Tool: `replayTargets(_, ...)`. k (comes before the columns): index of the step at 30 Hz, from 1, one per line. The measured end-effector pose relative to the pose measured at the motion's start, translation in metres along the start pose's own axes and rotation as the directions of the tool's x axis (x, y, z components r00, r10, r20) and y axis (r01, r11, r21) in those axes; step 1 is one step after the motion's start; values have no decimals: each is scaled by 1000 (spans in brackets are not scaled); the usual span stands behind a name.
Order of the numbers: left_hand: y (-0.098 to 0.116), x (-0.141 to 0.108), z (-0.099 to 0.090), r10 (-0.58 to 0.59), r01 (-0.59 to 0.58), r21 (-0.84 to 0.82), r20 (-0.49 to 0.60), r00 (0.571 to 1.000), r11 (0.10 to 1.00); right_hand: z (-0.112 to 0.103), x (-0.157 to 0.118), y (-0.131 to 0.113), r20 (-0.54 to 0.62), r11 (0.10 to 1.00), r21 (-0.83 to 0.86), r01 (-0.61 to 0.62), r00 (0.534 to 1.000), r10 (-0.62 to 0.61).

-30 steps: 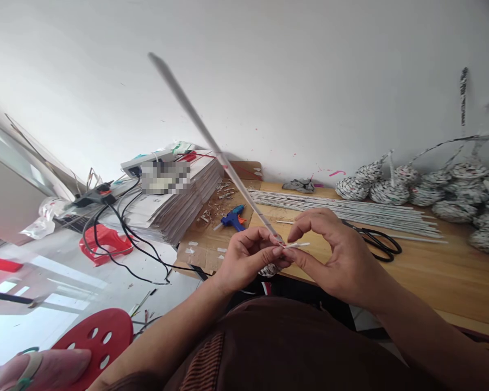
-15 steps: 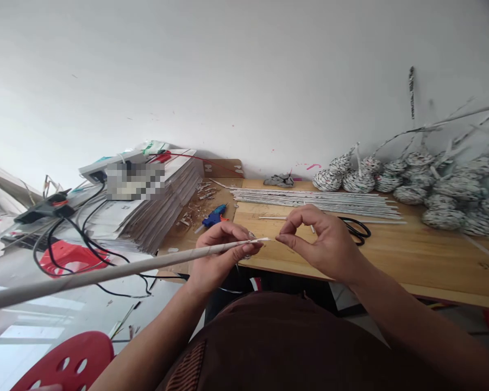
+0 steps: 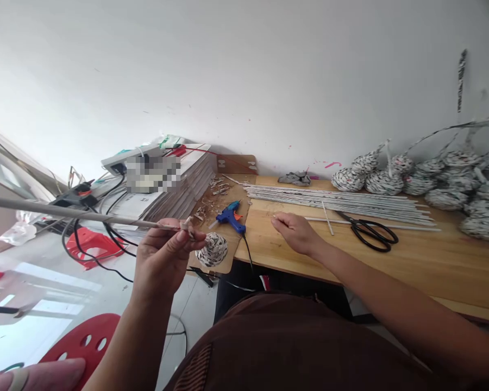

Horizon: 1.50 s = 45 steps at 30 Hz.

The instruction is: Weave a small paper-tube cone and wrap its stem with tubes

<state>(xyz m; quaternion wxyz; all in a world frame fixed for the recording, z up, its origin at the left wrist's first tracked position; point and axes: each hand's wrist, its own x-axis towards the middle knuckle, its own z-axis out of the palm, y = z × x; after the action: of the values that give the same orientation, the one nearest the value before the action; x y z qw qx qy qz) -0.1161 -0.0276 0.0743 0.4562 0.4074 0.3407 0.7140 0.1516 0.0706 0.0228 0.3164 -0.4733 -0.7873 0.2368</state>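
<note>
My left hand (image 3: 163, 258) pinches the end of a long rolled paper tube (image 3: 65, 212), which runs off to the left, nearly level. A small woven paper ball (image 3: 213, 248) hangs just right of that hand, at the edge of a brown board. My right hand (image 3: 295, 232) rests on the wooden table (image 3: 432, 266) with loosely curled fingers, holding nothing I can see. It lies between a blue glue gun (image 3: 229, 215) and black scissors (image 3: 370, 232). A short white stick (image 3: 326, 218) lies just right of it.
A row of long paper tubes (image 3: 334, 200) lies along the back of the table. Several woven paper balls (image 3: 432, 182) pile up at the far right. Stacked paper (image 3: 175, 187), black cables (image 3: 101, 233) and a red stool (image 3: 81, 345) are at the left.
My left hand has drawn left and away from the right, carrying the tube. The right hand has let go and dropped onto the table. The woven ball has come into view.
</note>
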Motion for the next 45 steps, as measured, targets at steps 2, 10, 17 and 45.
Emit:
replayTargets(2,0,1,-5,-7,7,-2,-35,999,1000,9,17,4,33,998,-59,-6,999,8)
replayTargets(10,-2,3,-17,-40,40,4,-76,996,999,46,99,22,10,997,-72,-36,999,37)
replayTargets(17,-5,12,-33,-72,72,-4,-103,992,997,70,124,31,-7,991,-124,-46,999,46)
replayTargets(45,-24,92,-35,-260,293,-148,210,943,945,63,166,-15,8,925,317,-208,976,217)
